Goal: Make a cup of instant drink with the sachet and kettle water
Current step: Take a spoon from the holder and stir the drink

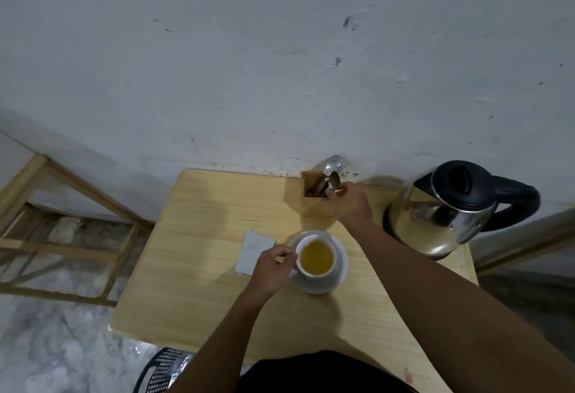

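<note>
A white cup [316, 258] full of yellow-brown drink stands on a white saucer [340, 263] in the middle of the wooden table [193, 268]. My left hand [272, 268] grips the cup's handle on its left side. A flat white sachet [253, 251] lies just left of the cup, partly under that hand. My right hand [350, 203] reaches to the wooden cutlery holder [312, 196] at the back and pinches a small spoon [334, 181] at the holder's mouth. The steel kettle [454, 206] with a black lid and handle stands at the right.
The table stands against a grey-white wall [280, 66]. A wooden frame [62, 231] is on the floor to the left. A dark plastic basket [163, 371] sits below the table's near edge. More cutlery [333, 162] stands in the holder.
</note>
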Tool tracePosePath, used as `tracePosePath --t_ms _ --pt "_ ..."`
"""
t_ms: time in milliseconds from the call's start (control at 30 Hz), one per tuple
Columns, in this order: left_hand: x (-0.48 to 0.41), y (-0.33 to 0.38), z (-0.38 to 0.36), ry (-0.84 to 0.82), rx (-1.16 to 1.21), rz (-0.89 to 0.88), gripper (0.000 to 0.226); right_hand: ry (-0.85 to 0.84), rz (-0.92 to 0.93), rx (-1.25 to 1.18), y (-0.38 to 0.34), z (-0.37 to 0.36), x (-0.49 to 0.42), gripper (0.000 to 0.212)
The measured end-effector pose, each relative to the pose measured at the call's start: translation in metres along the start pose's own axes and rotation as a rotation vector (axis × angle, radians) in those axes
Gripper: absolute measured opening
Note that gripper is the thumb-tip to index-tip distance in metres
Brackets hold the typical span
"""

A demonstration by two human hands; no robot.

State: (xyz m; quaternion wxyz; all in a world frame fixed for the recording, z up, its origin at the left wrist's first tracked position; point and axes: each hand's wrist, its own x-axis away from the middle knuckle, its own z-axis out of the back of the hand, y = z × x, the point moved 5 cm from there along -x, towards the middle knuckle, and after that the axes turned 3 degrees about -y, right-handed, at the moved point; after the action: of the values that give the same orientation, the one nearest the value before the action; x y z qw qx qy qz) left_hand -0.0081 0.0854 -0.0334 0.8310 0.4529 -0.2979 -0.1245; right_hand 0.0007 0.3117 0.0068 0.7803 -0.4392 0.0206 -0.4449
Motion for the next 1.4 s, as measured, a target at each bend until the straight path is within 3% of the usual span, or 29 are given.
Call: tracePosePath --t_ms 233,500,767,867,933,1067,1200,1400 --pt "-0.007 -0.007 0.006 -0.071 -0.026 -0.04 0.018 0.099 0.005 -0.021 -0.003 -0.002 -0.004 0.015" --pt "-0.011 -0.012 0.004 -0.066 -0.018 -0.074 0.018 0.128 0.282 -0.533 -0.025 0.025 0.031 0.006" --pt "-0.013 -0.014 0.004 -0.078 0.005 -0.088 0.016 0.179 0.556 -0.695 -0.043 0.055 0.097 0.011" --pt "-0.014 -0.014 0.003 -0.091 -0.002 -0.082 0.015 0.154 0.503 -0.624 -0.03 0.052 0.11 0.002" --pt "-0.014 -0.013 0.003 -0.09 -0.012 -0.087 0.016 0.092 0.396 -0.558 -0.01 0.045 0.113 0.011" --pt "-0.012 -0.012 0.002 -0.083 0.011 -0.09 0.013 -0.062 0.25 -0.258 0.032 0.028 0.117 0.011" --pt "-0.01 -0.011 0.0 -0.098 0.025 -0.067 0.014 -0.157 0.207 -0.054 0.056 0.02 0.128 0.038" --pt "-0.006 -0.007 0.0 -0.086 0.008 -0.078 0.015 -0.147 0.148 0.059 0.064 0.017 0.141 0.035"
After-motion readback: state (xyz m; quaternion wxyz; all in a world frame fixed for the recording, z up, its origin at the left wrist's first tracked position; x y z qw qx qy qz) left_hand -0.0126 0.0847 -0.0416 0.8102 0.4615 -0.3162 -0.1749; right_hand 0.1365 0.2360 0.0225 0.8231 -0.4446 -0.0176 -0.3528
